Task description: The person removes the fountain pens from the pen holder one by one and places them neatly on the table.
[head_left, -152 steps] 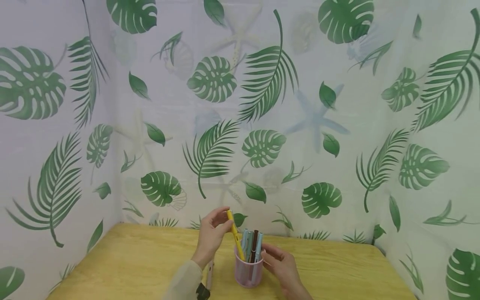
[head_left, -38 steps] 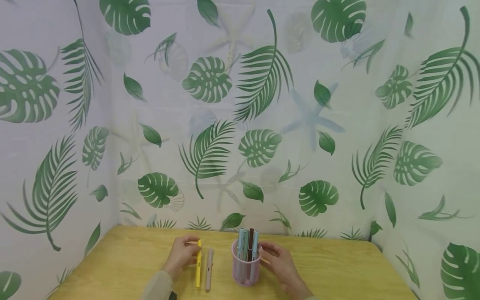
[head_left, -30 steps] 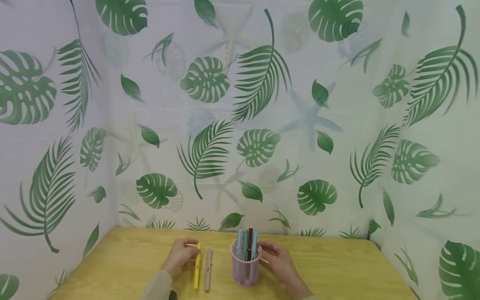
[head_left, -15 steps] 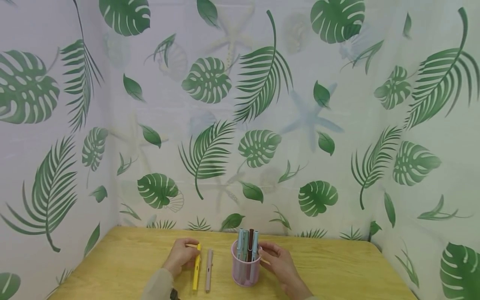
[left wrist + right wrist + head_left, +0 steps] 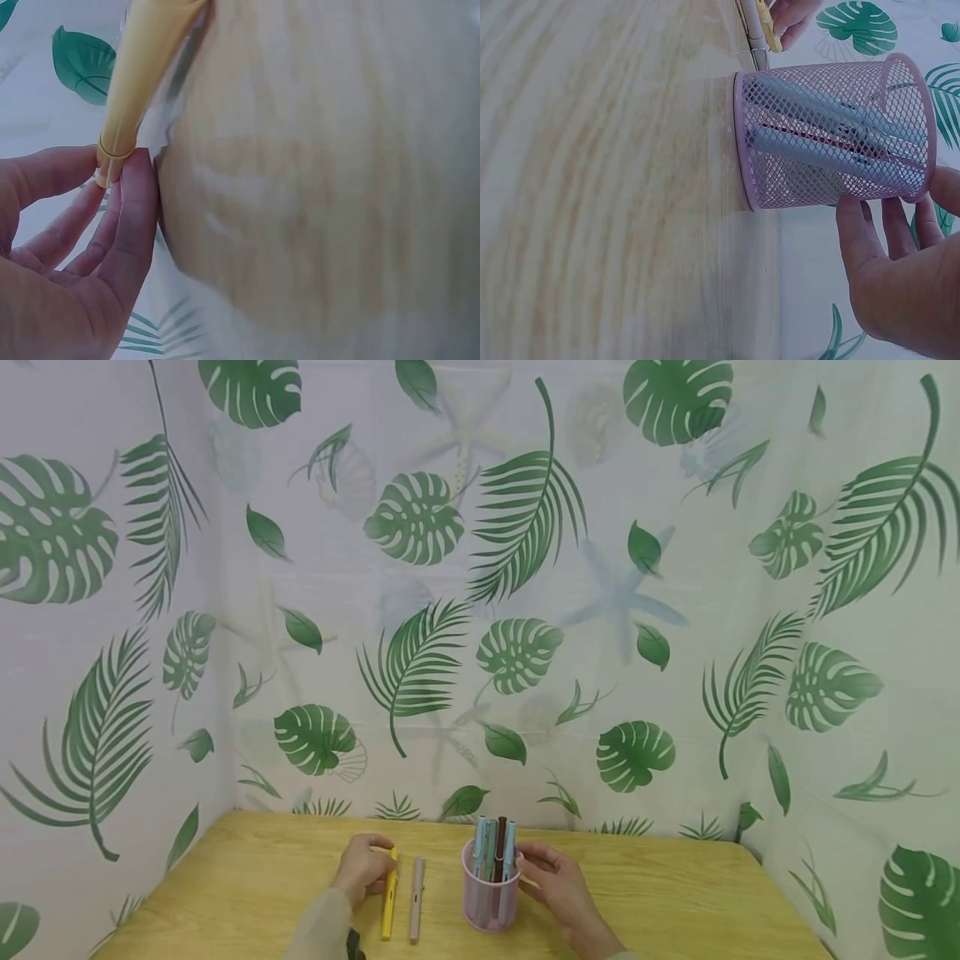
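Note:
My left hand (image 5: 362, 868) pinches the far end of a yellow pen (image 5: 389, 902) low over the table; in the left wrist view, thumb and fingers meet around its narrow tip (image 5: 109, 161). Just right of it lies a greyish-pink pen (image 5: 417, 902), roughly parallel. A pink mesh pen holder (image 5: 491, 906) stands upright with several pens inside, light blue, green and dark brown (image 5: 500, 847). My right hand (image 5: 562, 893) holds the pen holder from its right side, with a finger at the rim and others along the mesh wall in the right wrist view.
A wood-patterned table (image 5: 660, 902) carries everything. White hangings printed with green leaves (image 5: 637, 756) enclose its back and both sides.
About five seconds ago my left hand held the yellow pen upright at the pen holder; it is now down left of the greyish-pink pen. Lately it slid slightly left. My right hand stayed put.

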Demonstrator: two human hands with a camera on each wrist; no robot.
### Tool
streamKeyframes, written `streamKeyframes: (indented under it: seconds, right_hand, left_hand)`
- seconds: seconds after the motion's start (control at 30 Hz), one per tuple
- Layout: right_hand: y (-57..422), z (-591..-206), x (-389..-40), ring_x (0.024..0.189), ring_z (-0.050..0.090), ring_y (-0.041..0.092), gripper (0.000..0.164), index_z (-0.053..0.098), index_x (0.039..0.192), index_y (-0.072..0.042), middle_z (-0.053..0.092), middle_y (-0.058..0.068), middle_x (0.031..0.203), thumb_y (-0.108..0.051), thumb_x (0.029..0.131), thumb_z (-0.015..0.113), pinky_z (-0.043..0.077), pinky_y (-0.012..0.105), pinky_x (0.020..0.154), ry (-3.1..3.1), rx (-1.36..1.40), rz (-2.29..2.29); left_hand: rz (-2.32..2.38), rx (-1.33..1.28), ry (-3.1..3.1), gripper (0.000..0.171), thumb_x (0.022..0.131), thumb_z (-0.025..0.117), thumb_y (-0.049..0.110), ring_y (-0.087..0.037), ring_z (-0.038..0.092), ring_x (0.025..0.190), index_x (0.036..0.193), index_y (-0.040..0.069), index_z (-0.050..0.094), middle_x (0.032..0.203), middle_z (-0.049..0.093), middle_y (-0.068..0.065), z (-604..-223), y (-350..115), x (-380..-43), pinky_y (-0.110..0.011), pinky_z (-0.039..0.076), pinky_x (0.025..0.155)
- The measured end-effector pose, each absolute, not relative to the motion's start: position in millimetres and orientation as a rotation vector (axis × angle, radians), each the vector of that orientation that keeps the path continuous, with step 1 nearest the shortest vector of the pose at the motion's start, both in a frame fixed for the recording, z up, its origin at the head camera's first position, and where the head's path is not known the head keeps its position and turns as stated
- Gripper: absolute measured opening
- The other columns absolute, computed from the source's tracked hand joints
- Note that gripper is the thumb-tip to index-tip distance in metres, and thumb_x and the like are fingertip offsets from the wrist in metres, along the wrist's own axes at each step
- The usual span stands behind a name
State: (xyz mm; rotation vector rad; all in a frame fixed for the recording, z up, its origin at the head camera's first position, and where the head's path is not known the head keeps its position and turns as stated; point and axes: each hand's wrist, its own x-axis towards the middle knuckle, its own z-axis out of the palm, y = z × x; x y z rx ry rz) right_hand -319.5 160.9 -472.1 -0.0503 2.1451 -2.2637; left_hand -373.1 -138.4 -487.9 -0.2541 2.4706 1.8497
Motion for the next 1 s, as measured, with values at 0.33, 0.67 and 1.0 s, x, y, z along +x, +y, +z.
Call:
streamKeyframes:
  seconds: [0.33,0.67,1.0]
  right_hand:
    - [160.8,-472.2,-320.6,0.109,0.065,0.021,0.045,0.053,0.13,0.009,0.06,0.025,0.13,-0.015,0.094,0.066,0.054,0.044,0.093,2.158,-0.048,-2.262]
    - [160.2,-473.2,-320.1,0.108,0.065,0.02,0.044,0.055,0.129,0.009,0.063,0.022,0.126,-0.015,0.093,0.067,0.054,0.044,0.093,2.152,-0.061,-2.271]
    - [160.1,-472.1,-320.2,0.107,0.065,0.02,0.043,0.054,0.13,0.008,0.062,0.023,0.128,-0.014,0.094,0.066,0.054,0.044,0.093,2.165,-0.029,-2.245]
  left_hand:
    - [1.694,-0.285,2.677,0.03,0.08,0.063,-0.006,-0.019,0.056,0.068,0.11,-0.003,0.063,0.103,0.06,-0.021,-489.9,-136.3,-379.4,-0.027,0.051,0.05]
    - [1.603,-0.318,2.695,0.023,0.082,0.066,-0.003,-0.02,0.057,0.075,0.105,-0.002,0.065,0.099,0.062,-0.017,-490.0,-138.2,-380.2,-0.027,0.052,0.053]
    - [1.61,-0.345,2.658,0.018,0.08,0.068,-0.005,-0.015,0.055,0.061,0.098,-0.001,0.067,0.078,0.059,-0.007,-490.6,-139.2,-380.9,-0.025,0.05,0.048]
